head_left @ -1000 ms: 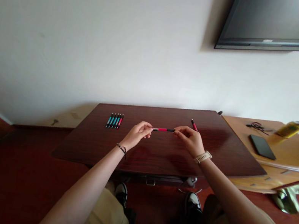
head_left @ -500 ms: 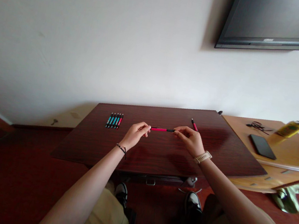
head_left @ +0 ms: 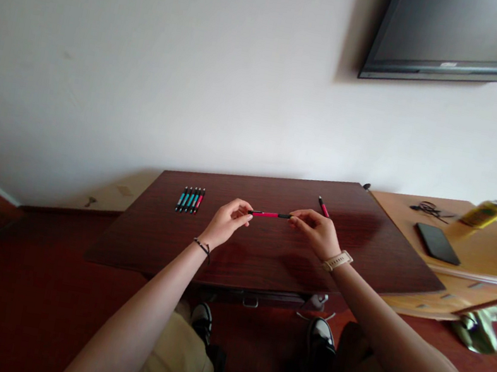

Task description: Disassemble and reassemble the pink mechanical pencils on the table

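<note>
pale wall (head_left: 154,67), dark television (head_left: 467,38), reddish floor (head_left: 19,287)

Right-hand fingers (head_left: 303,213) hide one end of the pen (head_left: 271,215) (the television (head_left: 462,38) is cut off above)

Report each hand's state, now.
Left hand: at one end of the slim pink-and-black pen; grip unclear.
Right hand: closed, holding the pen's other end.

The slim pen (head_left: 267,214), pink along its barrel and black toward both ends (the black section on the right looks longer), is held nearly level above the tabletop (head_left: 260,255), between the left fingers (head_left: 243,218) and right fingers (head_left: 301,224).
</note>
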Available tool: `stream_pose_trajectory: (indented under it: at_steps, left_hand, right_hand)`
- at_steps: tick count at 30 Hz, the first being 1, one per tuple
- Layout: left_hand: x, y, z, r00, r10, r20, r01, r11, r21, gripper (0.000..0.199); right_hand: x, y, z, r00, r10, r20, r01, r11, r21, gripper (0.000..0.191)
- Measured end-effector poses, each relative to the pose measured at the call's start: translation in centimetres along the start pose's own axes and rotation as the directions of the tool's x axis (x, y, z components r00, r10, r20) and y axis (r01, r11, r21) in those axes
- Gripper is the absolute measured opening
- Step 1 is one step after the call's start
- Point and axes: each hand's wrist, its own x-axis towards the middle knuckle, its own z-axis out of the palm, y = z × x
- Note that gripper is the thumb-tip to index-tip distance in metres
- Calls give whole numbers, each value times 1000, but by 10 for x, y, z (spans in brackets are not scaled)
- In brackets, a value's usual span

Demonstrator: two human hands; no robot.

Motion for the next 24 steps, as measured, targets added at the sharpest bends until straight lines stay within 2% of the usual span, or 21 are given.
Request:
stream_pose_trajectory:
  at_steps: [7,14,18,24]
  left_hand:
    - [2,3,0,999,-42,-32,43,999,12,28]
    - [2,2,1,998,-45,-51,49,996,81,42]
    - [4,-2,-2,989,-103,-106,106,994,25,47]
    - [5,-2,-9,982,-106,-156,108,994,5,48]
  right_hand:
    - [0,1,0,1000,7,0,-7,1000,8,36]
    - [0,2,1,1000,5,4,-5,1000,13,35]
    - [1,-1,0,1000,18,-5,-18,1000,1,37]
    - [1,-4,-3,1000,23,-20,-23,1000,3,38]
